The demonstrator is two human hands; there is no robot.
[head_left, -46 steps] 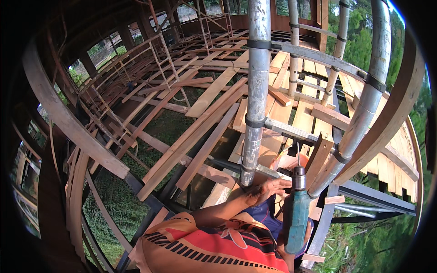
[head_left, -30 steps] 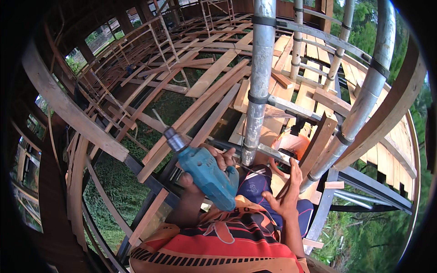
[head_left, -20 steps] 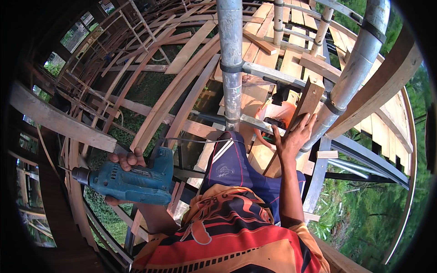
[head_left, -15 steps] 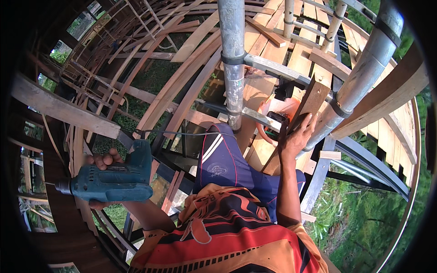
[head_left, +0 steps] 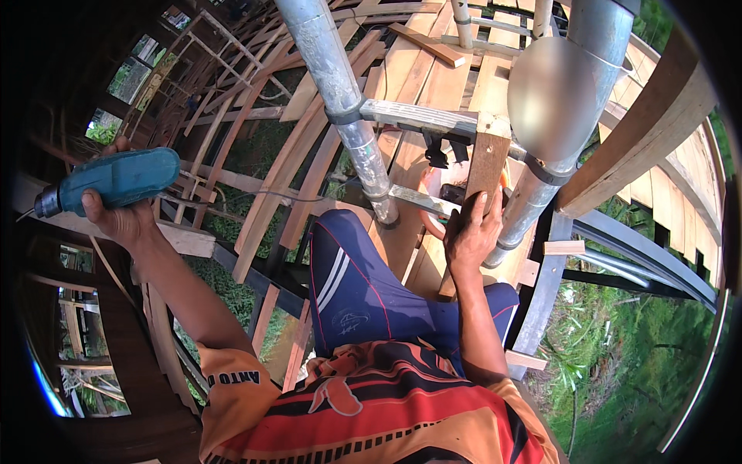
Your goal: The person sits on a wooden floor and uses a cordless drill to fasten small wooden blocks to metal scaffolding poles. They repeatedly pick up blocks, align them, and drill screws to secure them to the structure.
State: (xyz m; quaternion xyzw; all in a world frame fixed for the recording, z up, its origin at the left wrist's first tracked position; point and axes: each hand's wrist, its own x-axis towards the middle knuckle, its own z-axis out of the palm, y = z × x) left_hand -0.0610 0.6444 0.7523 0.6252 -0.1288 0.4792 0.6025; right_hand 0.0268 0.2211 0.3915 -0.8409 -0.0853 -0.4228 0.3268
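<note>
A teal power drill (head_left: 124, 179) is gripped in my left hand (head_left: 127, 220), held out at the far left with its bit end pointing left. Its thumb shows on the near side of the drill body; most of the other fingers are behind it. From the drill a dark cord (head_left: 282, 197) trails right toward my knee. My right hand (head_left: 473, 241) closes round a brown wooden board (head_left: 488, 164) standing between the metal ladder-like rails. Beside that board sits an orange bucket (head_left: 427, 213) with dark things inside, partly hidden by a rung.
Metal poles (head_left: 325, 69) with cross rungs (head_left: 421, 116) rise in front of me. A curved timber (head_left: 645, 127) stands at the right. Loose planks (head_left: 309, 116) lie across open beams, with grass below. A loose wood piece (head_left: 427, 44) rests on the far planking.
My left hand has carried the drill up and farther away, turning it over. The right hand keeps its hold on the board, which appears more upright. The whole view has shifted somewhat.
</note>
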